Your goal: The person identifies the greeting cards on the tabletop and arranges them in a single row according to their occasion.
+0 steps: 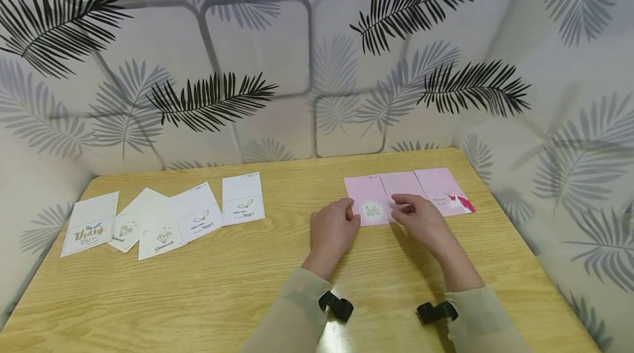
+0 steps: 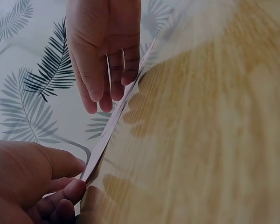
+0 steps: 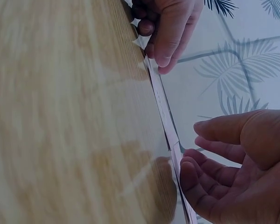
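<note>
Three pink cards lie side by side at the right. The leftmost is a pink card with gold "Smile More" lettering point(image 1: 373, 211); my left hand point(image 1: 333, 233) holds its left edge between thumb and fingers, as the left wrist view shows at the card's end point(image 2: 95, 161). Over the right part of that card and the middle pink card point(image 1: 400, 183) hovers my right hand point(image 1: 422, 222), fingers loosely bent and thumb apart. Nothing is pinched in it in the right wrist view point(image 3: 238, 163). A unicorn card point(image 1: 442, 190) lies on the far right.
At the left, several white cards lie in a row: a "Thank you" card point(image 1: 90, 224), two diamond cards, partly overlapping, and two winged-heart cards, the outer one point(image 1: 242, 199) standing apart. The wooden table point(image 1: 208, 298) meets a leaf-patterned backdrop point(image 1: 277, 116) behind and at the sides.
</note>
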A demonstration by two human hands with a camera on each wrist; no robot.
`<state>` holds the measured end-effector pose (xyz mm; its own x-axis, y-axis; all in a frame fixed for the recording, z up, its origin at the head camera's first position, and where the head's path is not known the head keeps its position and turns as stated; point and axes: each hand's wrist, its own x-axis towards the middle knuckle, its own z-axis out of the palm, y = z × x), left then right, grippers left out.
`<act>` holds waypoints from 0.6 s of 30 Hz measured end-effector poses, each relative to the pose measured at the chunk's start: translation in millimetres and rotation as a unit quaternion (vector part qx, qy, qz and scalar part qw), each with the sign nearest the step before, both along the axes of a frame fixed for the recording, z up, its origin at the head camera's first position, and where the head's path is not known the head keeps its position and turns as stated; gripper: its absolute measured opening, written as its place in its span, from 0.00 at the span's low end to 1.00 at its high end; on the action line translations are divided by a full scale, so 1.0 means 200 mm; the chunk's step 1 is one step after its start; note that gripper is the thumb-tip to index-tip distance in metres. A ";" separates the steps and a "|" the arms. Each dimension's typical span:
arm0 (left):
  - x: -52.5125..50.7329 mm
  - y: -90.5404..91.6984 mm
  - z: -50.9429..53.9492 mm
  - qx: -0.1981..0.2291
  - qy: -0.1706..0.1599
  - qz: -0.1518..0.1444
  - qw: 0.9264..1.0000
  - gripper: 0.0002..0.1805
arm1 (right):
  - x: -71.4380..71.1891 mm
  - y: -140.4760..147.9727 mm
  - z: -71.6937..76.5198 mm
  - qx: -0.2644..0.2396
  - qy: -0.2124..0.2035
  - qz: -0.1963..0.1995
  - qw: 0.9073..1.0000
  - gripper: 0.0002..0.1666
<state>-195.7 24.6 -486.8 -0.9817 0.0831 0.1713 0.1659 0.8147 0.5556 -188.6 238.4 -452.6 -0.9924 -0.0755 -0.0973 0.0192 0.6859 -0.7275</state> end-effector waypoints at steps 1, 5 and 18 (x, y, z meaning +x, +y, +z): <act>0.00 0.00 0.00 -0.002 0.000 -0.002 1.000 0.08 | 0.00 0.00 0.00 0.001 0.000 0.001 1.000 0.28; 0.00 0.00 0.00 -0.017 0.000 -0.008 1.000 0.09 | -0.01 0.01 -0.01 0.004 -0.001 0.001 1.000 0.28; 0.01 0.00 0.00 -0.039 0.006 -0.014 0.999 0.10 | -0.01 0.01 -0.02 0.003 0.002 0.010 1.000 0.27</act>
